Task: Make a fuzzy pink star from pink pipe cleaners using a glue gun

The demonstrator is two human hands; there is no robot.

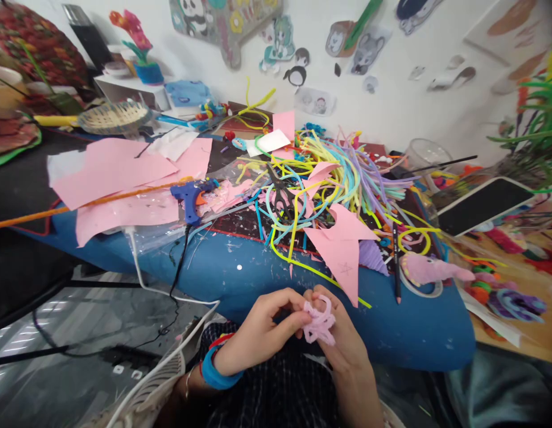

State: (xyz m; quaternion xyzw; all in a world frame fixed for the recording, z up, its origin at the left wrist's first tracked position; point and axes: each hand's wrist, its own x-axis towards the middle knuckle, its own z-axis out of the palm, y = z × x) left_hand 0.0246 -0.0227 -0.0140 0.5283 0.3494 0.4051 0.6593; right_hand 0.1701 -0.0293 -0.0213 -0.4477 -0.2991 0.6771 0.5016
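Note:
Low in front of me, over my lap, both hands meet at a pale pink pipe cleaner (319,324) bent into a looped, flower-like shape. My left hand (278,318) pinches its left side between thumb and forefinger. From behind and the right, my right hand (341,333) grips it with curled fingers, partly hidden by the loops. A blue fuzzy band circles my left wrist. Just beyond my hands, a pink paper piece (341,249) with a small star drawn on it hangs over the table's blue edge (240,279).
Black scissors (282,196) lie among many coloured pipe cleaners (342,178). A blue glue gun (193,199) rests left, its cord hanging down. Pink sheets (119,163) cover the far left. To the right are a pencil (397,267), a tape roll (421,287) and a phone (485,205).

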